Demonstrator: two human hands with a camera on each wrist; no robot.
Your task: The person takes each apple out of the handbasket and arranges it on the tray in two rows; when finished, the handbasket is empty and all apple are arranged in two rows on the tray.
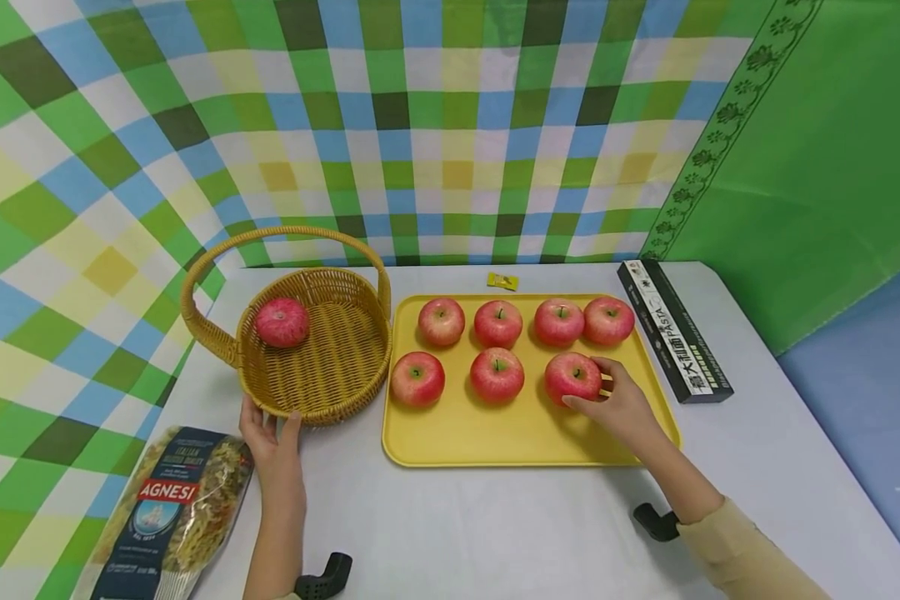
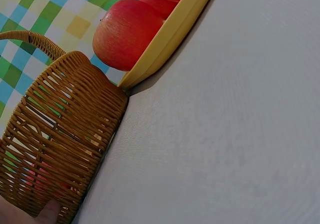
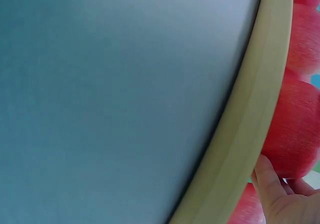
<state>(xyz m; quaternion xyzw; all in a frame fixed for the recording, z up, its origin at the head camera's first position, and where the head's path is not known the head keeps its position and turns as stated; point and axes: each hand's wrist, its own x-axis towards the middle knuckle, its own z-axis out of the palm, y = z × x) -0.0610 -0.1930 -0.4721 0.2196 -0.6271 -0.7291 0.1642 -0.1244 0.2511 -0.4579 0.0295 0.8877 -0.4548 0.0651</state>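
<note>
My left hand (image 1: 270,446) is at the near side of a round wicker basket (image 1: 345,408), fingers and thumb spread against the outside of its wall. The thumb (image 2: 50,211) shows low on the weave in the left wrist view; the other fingers are mostly hidden there. Inside the basket, to the left, lies one red apple (image 1: 282,322). With curled fingers and thumb, my right hand (image 1: 622,407) holds a red apple (image 1: 572,377) from its right side, over the yellow tray (image 1: 487,446). Several more apples (image 1: 497,375) sit in two rows on that tray.
A black pasta box (image 1: 675,333) lies along the tray's right side. Behind the tray is a small yellow packet (image 1: 502,281). At the front left lies a bag of Agnesi pasta (image 1: 168,508). The basket's tall handle (image 1: 285,235) arches up at the back, before a checked cloth (image 1: 457,125).
</note>
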